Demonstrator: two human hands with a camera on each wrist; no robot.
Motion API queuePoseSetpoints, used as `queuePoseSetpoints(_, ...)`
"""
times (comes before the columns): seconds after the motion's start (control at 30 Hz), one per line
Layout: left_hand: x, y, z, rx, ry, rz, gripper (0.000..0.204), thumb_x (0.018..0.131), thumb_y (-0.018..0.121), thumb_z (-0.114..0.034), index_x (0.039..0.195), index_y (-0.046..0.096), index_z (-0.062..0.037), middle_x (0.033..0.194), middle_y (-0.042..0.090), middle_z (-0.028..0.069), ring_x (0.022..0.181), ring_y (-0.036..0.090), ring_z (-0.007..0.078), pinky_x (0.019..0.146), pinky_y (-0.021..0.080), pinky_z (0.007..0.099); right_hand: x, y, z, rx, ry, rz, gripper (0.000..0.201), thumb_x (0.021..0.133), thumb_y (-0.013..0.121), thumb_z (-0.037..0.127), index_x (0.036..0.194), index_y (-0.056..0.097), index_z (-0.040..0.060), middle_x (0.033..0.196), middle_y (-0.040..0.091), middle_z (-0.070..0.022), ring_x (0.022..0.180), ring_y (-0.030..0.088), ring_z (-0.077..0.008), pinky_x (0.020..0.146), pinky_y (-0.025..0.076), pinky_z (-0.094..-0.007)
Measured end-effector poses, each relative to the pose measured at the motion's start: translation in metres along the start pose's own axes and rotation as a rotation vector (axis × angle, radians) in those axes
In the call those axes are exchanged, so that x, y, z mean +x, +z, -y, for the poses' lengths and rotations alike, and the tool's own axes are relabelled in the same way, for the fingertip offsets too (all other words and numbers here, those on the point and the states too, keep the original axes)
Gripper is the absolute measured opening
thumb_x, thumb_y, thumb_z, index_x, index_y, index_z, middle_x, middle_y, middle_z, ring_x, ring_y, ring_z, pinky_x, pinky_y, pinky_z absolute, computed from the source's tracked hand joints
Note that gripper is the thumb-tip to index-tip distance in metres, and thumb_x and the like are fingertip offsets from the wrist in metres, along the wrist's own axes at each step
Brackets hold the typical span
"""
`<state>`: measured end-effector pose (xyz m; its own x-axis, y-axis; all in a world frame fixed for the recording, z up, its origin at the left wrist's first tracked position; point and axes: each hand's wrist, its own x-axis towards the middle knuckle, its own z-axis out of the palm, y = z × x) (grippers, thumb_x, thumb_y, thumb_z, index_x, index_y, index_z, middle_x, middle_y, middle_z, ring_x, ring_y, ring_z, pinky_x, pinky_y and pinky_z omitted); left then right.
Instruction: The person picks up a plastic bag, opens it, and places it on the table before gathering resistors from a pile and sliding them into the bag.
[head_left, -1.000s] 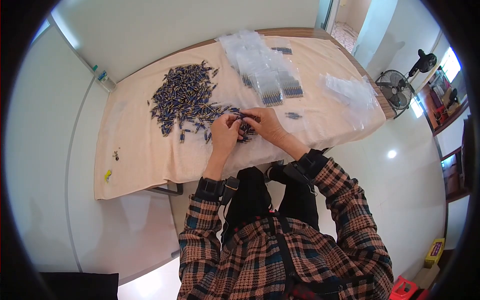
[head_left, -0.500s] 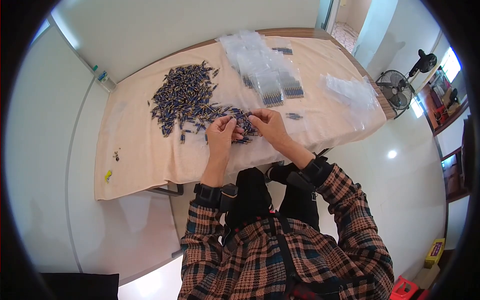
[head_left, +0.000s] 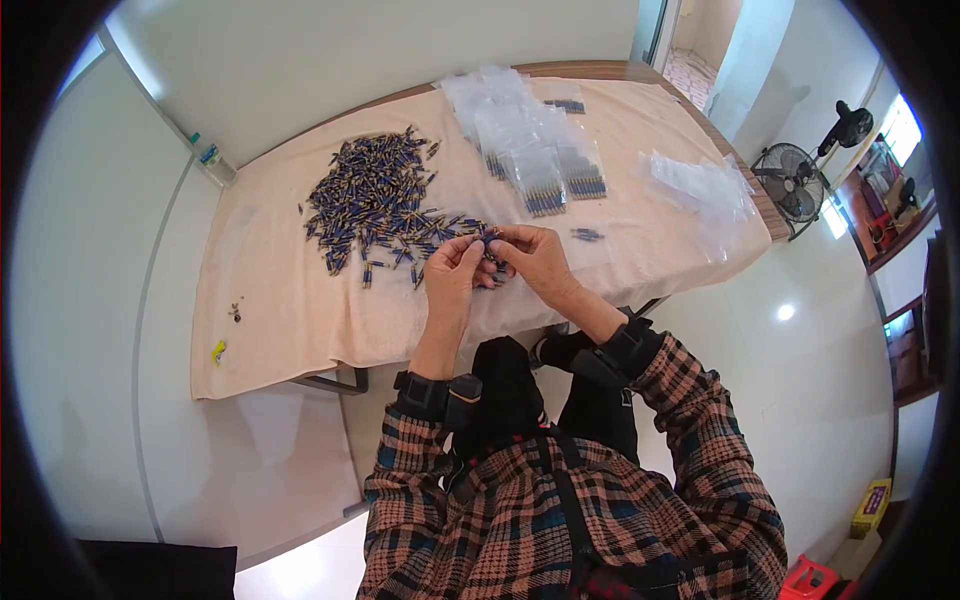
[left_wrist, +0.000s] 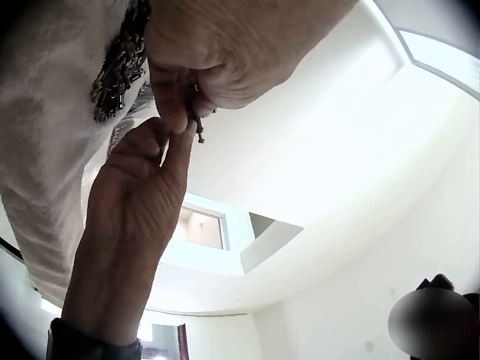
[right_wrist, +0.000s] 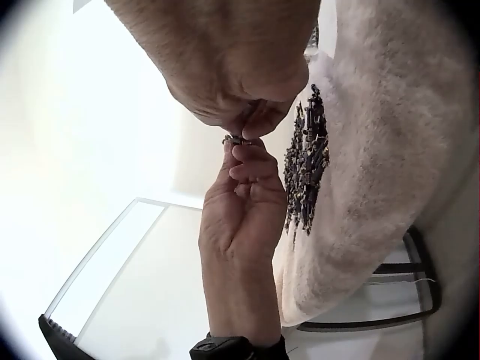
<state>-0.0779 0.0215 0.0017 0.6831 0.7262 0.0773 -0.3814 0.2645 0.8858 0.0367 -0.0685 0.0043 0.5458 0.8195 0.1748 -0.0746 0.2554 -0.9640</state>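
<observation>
Over the front edge of the pile, my left hand point(head_left: 453, 272) and right hand point(head_left: 545, 268) meet fingertip to fingertip. Between them they pinch a small dark piece point(left_wrist: 200, 133), thin with a knobbed end in the left wrist view. The right wrist view shows it crosswise at the left hand's point(right_wrist: 244, 214) fingertips, mostly covered by fingers. Beside and behind the hands spreads a large heap of short dark-blue pieces with brass-coloured ends point(head_left: 370, 190). A few like pieces point(head_left: 587, 234) lie in a row to the right of my right hand.
Clear plastic bags point(head_left: 520, 130), several holding rows of the pieces, overlap at the back. More clear bags point(head_left: 700, 195) lie at the right on the peach cloth point(head_left: 270, 310). A yellow item point(head_left: 219, 351) sits front left, a bottle point(head_left: 213, 162) back left. A fan point(head_left: 790, 180) stands beyond the table.
Half a second ago my hands were slightly apart above the pieces. Now the fingertips are together again, the right hand having come left toward the left one. Heap and bags look the same.
</observation>
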Motion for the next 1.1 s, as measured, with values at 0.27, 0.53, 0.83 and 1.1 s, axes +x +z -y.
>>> queuePoseSetpoints(0.27,-0.005,0.007,0.0,0.078,0.013,0.023,0.017,0.09,0.062,-0.01,0.103,0.061,0.0015,0.076,0.063,0.0035,0.059,0.058,0.0088,0.049,0.047,0.0205,-0.004,-0.001,0.002,0.088,0.008,0.012,0.019,0.085,0.066,0.009,0.101,0.066,-0.003,0.077,0.065,-0.001,0.057,0.052,-0.0039,0.049,0.042,-0.0178)
queuePoseSetpoints(0.53,-0.006,0.005,0.002,0.205,0.048,-0.017,0.014,0.089,0.064,-0.014,0.097,0.063,-0.0019,0.071,0.058,-0.0028,0.054,0.045,0.0034,0.047,0.035,0.0174,-0.003,-0.004,0.003,-0.121,-0.068,-0.031,0.018,0.084,0.067,0.009,0.097,0.067,-0.0035,0.076,0.067,-0.0024,0.064,0.056,-0.006,0.057,0.045,-0.0197)
queuePoseSetpoints(0.83,-0.004,0.006,0.002,0.184,0.036,-0.016,0.012,0.088,0.065,-0.013,0.094,0.063,-0.0025,0.069,0.057,-0.003,0.054,0.046,0.0039,0.047,0.034,0.0175,-0.012,-0.007,0.019,-0.434,-0.026,0.01,0.016,0.083,0.069,0.01,0.091,0.069,-0.0039,0.079,0.069,-0.0053,0.069,0.059,-0.0069,0.065,0.049,-0.0211)
queuePoseSetpoints(1.1,-0.005,0.002,0.002,0.262,-0.004,-0.001,0.012,0.087,0.067,-0.013,0.092,0.065,-0.0017,0.07,0.06,-0.0017,0.057,0.049,0.0039,0.048,0.036,0.0179,-0.015,-0.009,0.021,-0.238,0.045,0.025,0.02,0.082,0.07,0.014,0.09,0.069,-0.0048,0.075,0.068,-0.0037,0.062,0.058,-0.0064,0.057,0.049,-0.0197)
